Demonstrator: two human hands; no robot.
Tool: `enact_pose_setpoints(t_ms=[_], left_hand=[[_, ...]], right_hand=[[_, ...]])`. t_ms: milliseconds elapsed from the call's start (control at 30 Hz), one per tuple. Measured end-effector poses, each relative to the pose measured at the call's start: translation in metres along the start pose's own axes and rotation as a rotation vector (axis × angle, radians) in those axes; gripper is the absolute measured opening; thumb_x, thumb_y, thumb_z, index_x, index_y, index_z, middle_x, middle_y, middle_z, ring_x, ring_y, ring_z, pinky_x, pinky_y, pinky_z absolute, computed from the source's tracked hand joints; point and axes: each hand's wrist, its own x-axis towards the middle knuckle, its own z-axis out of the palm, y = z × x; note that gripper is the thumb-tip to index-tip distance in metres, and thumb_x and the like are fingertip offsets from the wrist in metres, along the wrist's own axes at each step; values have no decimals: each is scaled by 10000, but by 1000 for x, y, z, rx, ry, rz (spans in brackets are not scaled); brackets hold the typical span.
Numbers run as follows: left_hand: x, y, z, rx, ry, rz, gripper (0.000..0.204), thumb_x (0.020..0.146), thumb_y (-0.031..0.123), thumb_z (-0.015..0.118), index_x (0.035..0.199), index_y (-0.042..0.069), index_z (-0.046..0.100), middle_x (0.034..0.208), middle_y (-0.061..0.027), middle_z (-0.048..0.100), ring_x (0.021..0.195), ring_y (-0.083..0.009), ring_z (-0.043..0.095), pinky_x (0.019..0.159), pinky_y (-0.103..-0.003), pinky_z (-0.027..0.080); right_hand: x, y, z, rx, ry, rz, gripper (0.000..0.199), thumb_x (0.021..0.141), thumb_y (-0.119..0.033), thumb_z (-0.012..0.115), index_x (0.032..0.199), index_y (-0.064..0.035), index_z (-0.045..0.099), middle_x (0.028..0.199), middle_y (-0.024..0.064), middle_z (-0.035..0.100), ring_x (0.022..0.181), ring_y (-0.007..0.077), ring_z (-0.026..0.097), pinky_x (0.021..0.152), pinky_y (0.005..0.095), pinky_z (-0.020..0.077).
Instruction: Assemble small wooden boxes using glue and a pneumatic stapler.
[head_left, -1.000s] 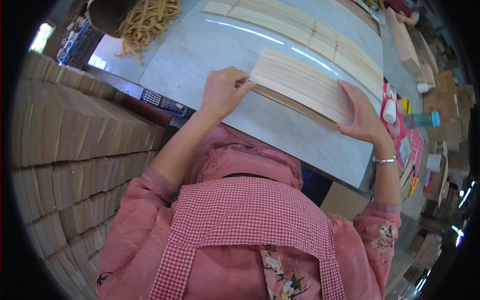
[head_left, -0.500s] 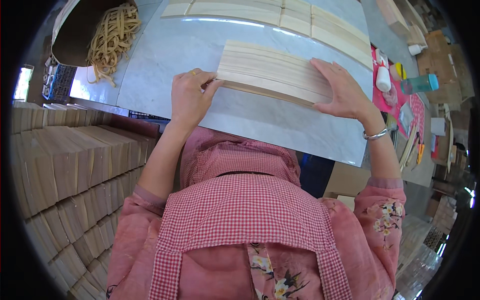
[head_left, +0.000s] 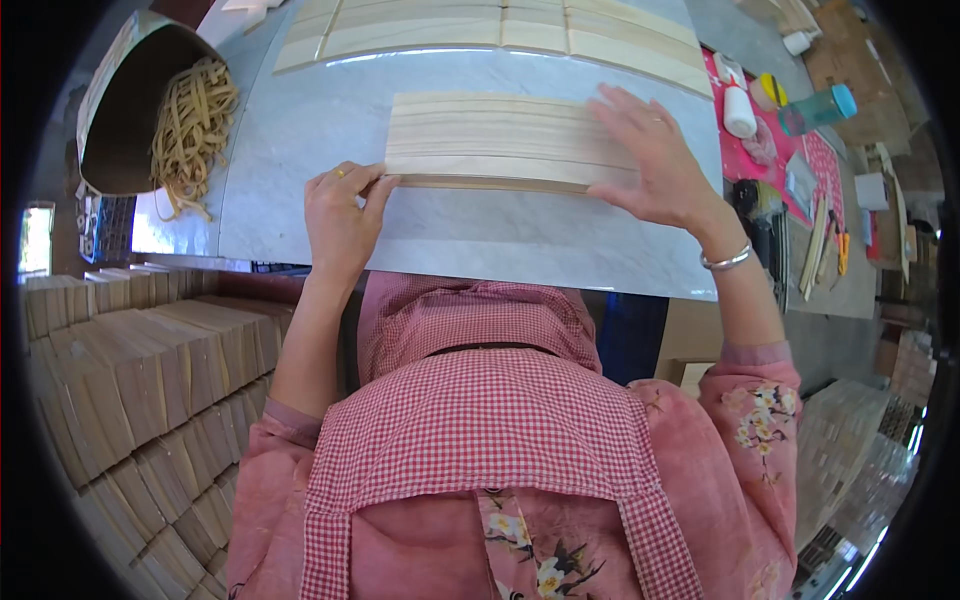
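**Hands square up a bundle of wooden slats**

While rubber bands (head_left: 190,115) sit in the box far left, the left hand (head_left: 340,215) pinches the slat bundle's (head_left: 500,140) corner on the marble table (head_left: 300,130). Right hand (head_left: 655,160) lies flat, open, on top. Best pressing evenly, edges flush. Rightward: white bottle (head_left: 740,105), teal bottle (head_left: 815,108).

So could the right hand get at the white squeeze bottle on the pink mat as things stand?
Probably yes: the right hand lies flat on the pale wooden slat bundle, and the white squeeze bottle lies just to its right with nothing between them.
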Motion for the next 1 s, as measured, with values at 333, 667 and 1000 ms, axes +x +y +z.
enact_pose_setpoints(t_ms=[333, 667, 1000], left_hand=[[7, 9, -8, -59, -67, -38, 143, 814, 38, 777, 920, -54, 754, 775, -105, 702, 635, -200, 587, 654, -306, 488], [7, 2, -10, -43, -115, -93, 152, 814, 33, 771, 928, -64, 750, 790, -123, 710, 638, -197, 584, 644, -301, 497], [45, 67, -37, 425, -413, -230, 268, 808, 147, 804, 1036, 24, 736, 998, -85, 731, 781, -239, 639, 764, -324, 513]], right_hand=[[-76, -22, 24, 309, 293, 482, 138, 824, 2, 713, 961, -3, 699, 838, 61, 638, 682, 183, 565, 648, 285, 483], [-70, -22, 33, 206, 305, 413, 75, 838, -11, 708, 911, 2, 703, 779, 58, 637, 614, 192, 537, 596, 307, 438], [-65, 5, 27, 493, 273, 526, 113, 855, -30, 704, 961, 7, 712, 829, 65, 652, 674, 191, 567, 621, 302, 458]])
